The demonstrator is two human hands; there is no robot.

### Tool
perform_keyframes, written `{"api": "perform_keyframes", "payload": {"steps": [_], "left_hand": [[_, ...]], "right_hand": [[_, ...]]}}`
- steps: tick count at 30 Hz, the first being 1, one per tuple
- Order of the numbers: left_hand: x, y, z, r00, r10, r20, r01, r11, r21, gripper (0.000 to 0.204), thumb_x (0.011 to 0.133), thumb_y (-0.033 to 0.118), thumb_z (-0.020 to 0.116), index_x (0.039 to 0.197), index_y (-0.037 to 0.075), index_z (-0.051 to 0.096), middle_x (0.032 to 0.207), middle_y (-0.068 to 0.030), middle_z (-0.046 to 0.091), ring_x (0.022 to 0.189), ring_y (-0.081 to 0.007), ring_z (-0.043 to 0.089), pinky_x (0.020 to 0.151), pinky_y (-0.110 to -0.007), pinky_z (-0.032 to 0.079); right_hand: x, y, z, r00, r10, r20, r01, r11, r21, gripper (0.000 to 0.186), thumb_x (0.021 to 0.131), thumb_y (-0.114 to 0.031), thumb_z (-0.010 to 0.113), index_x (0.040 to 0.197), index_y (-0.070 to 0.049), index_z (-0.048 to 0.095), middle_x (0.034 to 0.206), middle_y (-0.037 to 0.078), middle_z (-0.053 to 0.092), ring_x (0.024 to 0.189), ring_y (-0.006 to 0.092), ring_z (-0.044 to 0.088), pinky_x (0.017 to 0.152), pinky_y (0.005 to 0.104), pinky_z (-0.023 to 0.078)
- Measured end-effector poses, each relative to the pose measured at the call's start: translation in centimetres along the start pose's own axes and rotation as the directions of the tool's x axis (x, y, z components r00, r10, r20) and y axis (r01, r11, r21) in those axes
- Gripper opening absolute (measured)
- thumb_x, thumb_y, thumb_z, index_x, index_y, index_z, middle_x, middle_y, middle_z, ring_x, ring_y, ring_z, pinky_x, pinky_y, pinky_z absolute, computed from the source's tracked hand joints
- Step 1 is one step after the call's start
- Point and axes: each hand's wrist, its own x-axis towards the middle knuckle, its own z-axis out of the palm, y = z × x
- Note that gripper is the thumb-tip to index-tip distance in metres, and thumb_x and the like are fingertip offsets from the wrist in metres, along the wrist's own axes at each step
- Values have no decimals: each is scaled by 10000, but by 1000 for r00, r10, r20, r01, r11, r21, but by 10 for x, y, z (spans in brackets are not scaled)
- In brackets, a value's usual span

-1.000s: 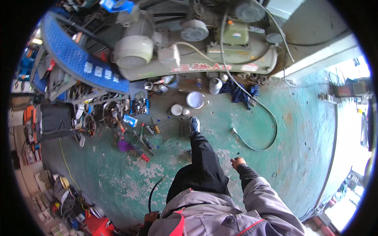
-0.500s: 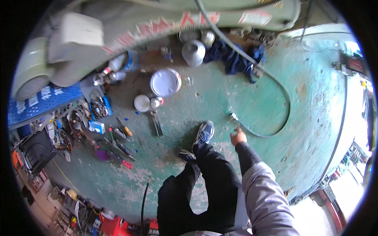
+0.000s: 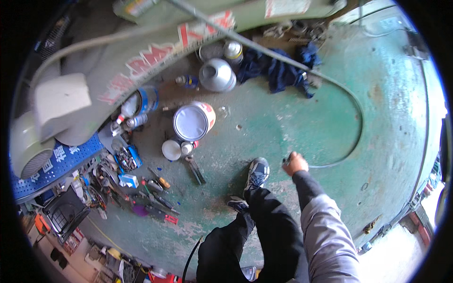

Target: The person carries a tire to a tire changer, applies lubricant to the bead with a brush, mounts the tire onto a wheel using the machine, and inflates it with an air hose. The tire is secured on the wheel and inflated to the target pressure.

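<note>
My right hand [image 3: 296, 164] is closed around the end of a grey air hose [image 3: 361, 118]. A bit of its dark metal fitting [image 3: 286, 162] shows at the fingers; the rest is hidden by the hand. From there the hose curves right and up in a wide loop, crossing over the far side of the floor. My left hand is out of view. My right shoe [image 3: 258, 173] stands to the left of the hand, on the worn green floor [image 3: 311, 122].
A paint can [image 3: 190, 122], a small white tub [image 3: 171, 150] and tongs-like metal tool [image 3: 194, 170] stand or lie ahead left. Farther off are a silver cone-topped container [image 3: 217, 75] and a dark blue cloth [image 3: 278, 70]. Several hand tools [image 3: 158, 193] lie at left, beneath a pale green machine [image 3: 155, 61].
My right hand has reached the hose end and closed on it; before, it was just short of the fitting. The view has shifted slightly.
</note>
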Motion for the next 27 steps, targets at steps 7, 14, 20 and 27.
{"api": "perform_keyframes", "payload": {"steps": [7, 14, 20, 27], "left_hand": [[-24, 21, -35, 985, 144, -98, -154, 983, -97, 308, 904, 347, 684, 1050, 84, 751, 901, -121, 759, 785, -294, 729, 735, -450, 569], [-62, 36, -76, 966, 192, -170, -225, 953, -204, 306, 898, 346, 694, 1031, 77, 753, 887, -124, 757, 773, -292, 727, 723, -451, 566], [-75, 38, -95, 963, 178, -204, -231, 933, -278, 304, 892, 345, 702, 1015, 72, 755, 876, -127, 755, 763, -291, 724, 713, -451, 564], [-83, 35, -113, 966, 160, -204, -221, 919, -326, 303, 885, 343, 712, 995, 65, 757, 863, -130, 753, 750, -290, 722, 702, -452, 561]], "right_hand": [[-194, -49, -162, 866, -236, -440, 341, 923, 176, 386, 812, -402, 805, 992, -85, 677, 816, 179, 718, 764, 389, 708, 712, 514, 551], [-271, -215, -443, 595, -327, -735, 772, 486, 409, 326, 921, -270, 770, 1077, -26, 622, 726, 186, 667, 610, 274, 665, 606, 383, 522], [-283, -390, -598, 531, -489, -692, 777, 607, 167, 588, 896, -396, 703, 1274, 40, 587, 1003, 304, 716, 973, 480, 688, 857, 516, 553], [-306, -439, -634, 568, -393, -723, 737, 635, 233, 433, 870, -349, 683, 1088, 23, 647, 978, 314, 707, 969, 498, 675, 858, 541, 538]]}}
